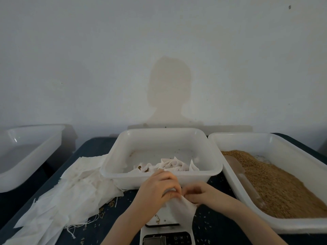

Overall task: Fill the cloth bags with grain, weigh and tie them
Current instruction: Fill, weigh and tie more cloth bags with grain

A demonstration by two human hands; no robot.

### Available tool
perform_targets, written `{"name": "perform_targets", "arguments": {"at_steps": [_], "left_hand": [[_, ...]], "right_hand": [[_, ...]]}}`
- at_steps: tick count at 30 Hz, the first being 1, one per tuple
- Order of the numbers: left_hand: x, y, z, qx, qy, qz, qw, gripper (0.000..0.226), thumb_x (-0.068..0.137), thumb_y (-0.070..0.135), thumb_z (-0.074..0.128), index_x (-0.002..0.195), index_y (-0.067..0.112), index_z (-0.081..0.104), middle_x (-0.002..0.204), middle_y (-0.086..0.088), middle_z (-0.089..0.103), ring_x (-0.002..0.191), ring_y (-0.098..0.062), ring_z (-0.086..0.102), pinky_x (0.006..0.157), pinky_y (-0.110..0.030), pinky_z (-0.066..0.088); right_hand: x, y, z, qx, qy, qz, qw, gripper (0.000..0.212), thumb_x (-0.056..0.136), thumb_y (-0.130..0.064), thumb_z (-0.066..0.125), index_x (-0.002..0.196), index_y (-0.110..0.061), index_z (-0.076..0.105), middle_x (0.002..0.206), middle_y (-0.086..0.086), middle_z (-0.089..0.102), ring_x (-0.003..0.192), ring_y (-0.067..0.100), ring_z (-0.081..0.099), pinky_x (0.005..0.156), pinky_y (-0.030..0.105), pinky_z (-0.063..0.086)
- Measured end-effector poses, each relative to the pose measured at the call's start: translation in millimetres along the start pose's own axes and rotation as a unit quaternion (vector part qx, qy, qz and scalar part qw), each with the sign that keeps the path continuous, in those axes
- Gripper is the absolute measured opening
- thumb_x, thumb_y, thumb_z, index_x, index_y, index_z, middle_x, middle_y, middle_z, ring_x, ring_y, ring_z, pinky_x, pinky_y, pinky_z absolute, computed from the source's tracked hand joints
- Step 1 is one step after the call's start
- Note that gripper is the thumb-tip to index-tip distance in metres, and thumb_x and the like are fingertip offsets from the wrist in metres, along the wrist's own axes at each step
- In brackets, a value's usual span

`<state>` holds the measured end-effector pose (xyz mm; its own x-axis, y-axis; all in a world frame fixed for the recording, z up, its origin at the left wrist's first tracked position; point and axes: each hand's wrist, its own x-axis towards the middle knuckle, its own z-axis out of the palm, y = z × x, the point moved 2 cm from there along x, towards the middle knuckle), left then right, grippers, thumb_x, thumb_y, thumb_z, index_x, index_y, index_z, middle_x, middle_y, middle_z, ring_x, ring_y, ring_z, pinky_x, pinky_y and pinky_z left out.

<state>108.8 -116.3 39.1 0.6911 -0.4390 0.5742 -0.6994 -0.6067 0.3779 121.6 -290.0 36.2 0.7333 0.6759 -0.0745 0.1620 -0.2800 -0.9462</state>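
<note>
A white cloth bag (178,207) sat on the scale (168,232), its top pinched between my hands; grain (276,183) lay right of them.

Cloth bag (178,207): thin white woven fabric, matt, frayed threads. Trays (214,167): white plastic, smooth, slight gloss. Grain (276,184): tan, granular, rough. Scale (168,234): white plastic w/ glossy black panel. Tabletop (92,147): dark, matt.

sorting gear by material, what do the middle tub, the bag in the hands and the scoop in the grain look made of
Middle tub: likely plastic, white, glossy, slightly translucent walls.
Bag: thin white woven cloth, matte, creased; similar pieces nearby show frayed threads.
Scoop: probably clear frosted plastic; grain shows faintly through it.
</note>
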Motion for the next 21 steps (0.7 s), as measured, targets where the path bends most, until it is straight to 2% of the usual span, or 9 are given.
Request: {"name": "perform_targets", "arguments": {"at_steps": [2,5,9,13,17,19,21], "left_hand": [[2,1,-1,0.016,0.009,0.009,1.0,0.01,0.08,0.03,0.069,0.075,0.021,0.068,0.088,0.012,0.061,0.089,0.001,0.045,0.075,-0.014,0.041],[3,1,0,0.007,0.004,0.005,1.0,0.015,0.081,0.035,0.064,0.076,0.022,0.069,0.089,0.012,0.061,0.091,0.002,0.045,0.076,-0.014,0.04],[-1,-2,6,-0.026,-0.007,-0.027,0.999,0.005,0.082,0.028,0.067,0.079,0.024,0.068,0.093,0.016,0.06,0.095,0.004,0.046,0.081,-0.011,0.038],[-5,-3,6,-0.003,0.003,-0.031,1.0,0.005,0.082,0.026,0.067,0.078,0.024,0.066,0.094,0.018,0.062,0.096,0.003,0.048,0.079,-0.01,0.039],[-5,3,6,0.04,0.009,0.01,0.999,0.015,0.082,0.033,0.058,0.076,0.023,0.066,0.093,0.015,0.063,0.094,0.002,0.048,0.082,-0.008,0.038],[-4,3,6,0.045,0.009,0.015,0.999,0.017,0.083,0.034,0.056,0.076,0.022,0.067,0.094,0.014,0.064,0.095,0.003,0.048,0.083,-0.007,0.037],[-4,1,6,0.033,0.004,-0.002,0.999,0.019,0.084,0.034,0.055,0.077,0.021,0.067,0.098,0.014,0.063,0.097,0.004,0.047,0.084,-0.007,0.036]], "right_hand": [[-1,0,-3,0.012,-0.022,0.028,0.999,0.026,0.093,-0.018,0.054,0.082,-0.034,0.071,0.084,-0.013,0.065,0.083,0.004,0.059,0.08,0.023,0.047],[-1,-1,-5,-0.063,-0.05,0.016,0.997,0.022,0.091,-0.018,0.06,0.084,-0.036,0.071,0.086,-0.012,0.067,0.081,0.002,0.061,0.078,0.02,0.049],[3,2,-7,-0.144,0.026,-0.034,0.989,0.012,0.08,-0.019,0.072,0.085,-0.03,0.076,0.086,-0.002,0.073,0.077,0.009,0.066,0.077,0.023,0.054],[6,4,-6,-0.203,0.051,-0.035,0.977,0.033,0.08,-0.015,0.067,0.074,-0.047,0.069,0.074,-0.019,0.066,0.072,-0.002,0.059,0.071,0.016,0.049],[10,5,-3,-0.352,0.048,-0.006,0.935,0.023,0.092,-0.019,0.056,0.101,-0.031,0.074,0.076,-0.022,0.052,0.07,-0.004,0.049,0.065,0.011,0.039],[11,2,-3,-0.388,0.062,-0.006,0.92,0.023,0.093,-0.02,0.054,0.1,-0.028,0.074,0.072,-0.02,0.05,0.065,-0.003,0.047,0.059,0.011,0.037],[11,-2,-3,-0.37,0.072,0.004,0.926,0.02,0.089,-0.02,0.056,0.095,-0.025,0.075,0.066,-0.022,0.053,0.062,-0.005,0.05,0.056,0.009,0.038]]}}
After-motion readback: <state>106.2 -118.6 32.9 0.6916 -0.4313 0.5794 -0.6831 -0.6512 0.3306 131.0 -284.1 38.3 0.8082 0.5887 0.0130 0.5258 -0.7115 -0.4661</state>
